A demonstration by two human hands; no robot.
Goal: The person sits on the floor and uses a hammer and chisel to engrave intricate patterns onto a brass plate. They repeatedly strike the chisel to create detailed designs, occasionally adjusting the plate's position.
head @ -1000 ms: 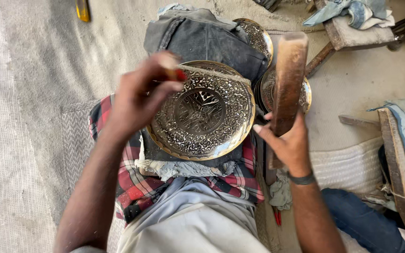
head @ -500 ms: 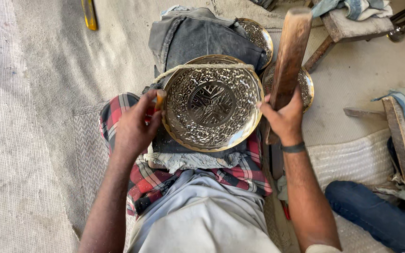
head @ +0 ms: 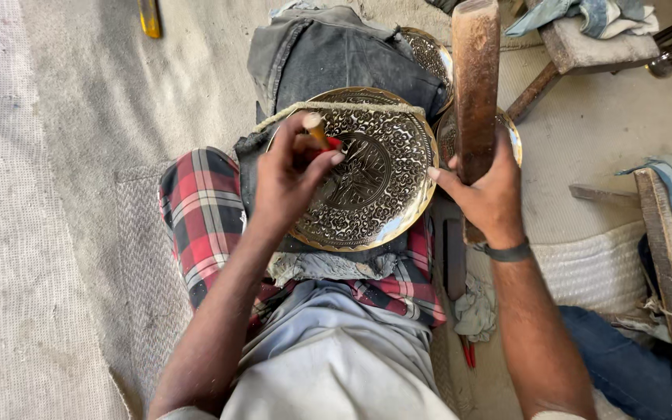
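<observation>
— What's the place like from where you stand?

— A floor workshop: pale woven matting on the ground, a yellow tool lying by its far edge, and a low wooden stool with rags piled on it at the far right corner.

— And the person?

— Sitting on the floor, a red checked cloth over the lap. An engraved brass plate rests on the lap, propped against a bundle of grey denim. Two more engraved plates peek out behind it, one past the denim and one just to the right of the main plate.

— What are the hands doing?

— The left hand is curled, fingers pinching a small chisel with a red band; its tip is lowered to the plate near the centre pattern, though I cannot tell whether it touches. The right hand is wrapped tight around a thick wooden mallet, held upright just beside the plate's right rim. There's a dark band on that wrist.

— Anything else nearby?

— A wooden plank wrapped in blue cloth at the right edge, and blue denim below it.
</observation>
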